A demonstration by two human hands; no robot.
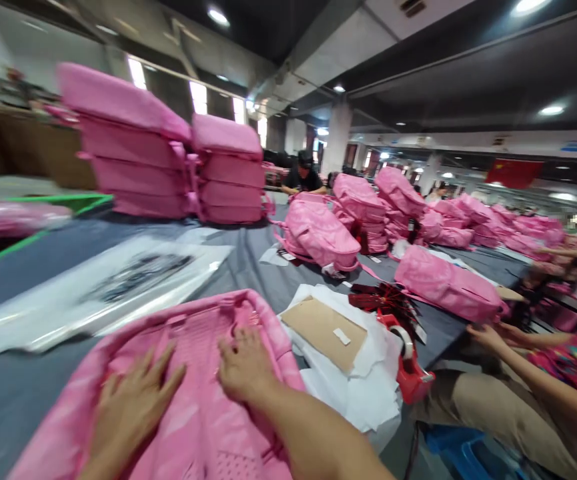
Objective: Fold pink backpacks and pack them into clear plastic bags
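A pink backpack [193, 427] lies flat on the table right in front of me, its straps and mesh back panel facing up. My left hand [135, 393] rests on its left half, fingers spread and slightly blurred. On the upper right part of the bag, near the top edge, lies my right hand [245, 360], with fingers bent against the fabric. Whether those fingertips pinch anything I cannot make out. To the right are white paper sheets [363, 400] with a brown cardboard piece [325, 330] on top, and a red tape dispenser [411, 373].
Stacked pink backpacks [133, 147] stand at the back left. A clear plastic bag [118, 287] lies on the grey table cover [18, 280]. Dark red tags [383, 300] sit beside another pink backpack [448, 283]. A co-worker's hands [491, 337] are at the right edge, above a blue stool [461, 450].
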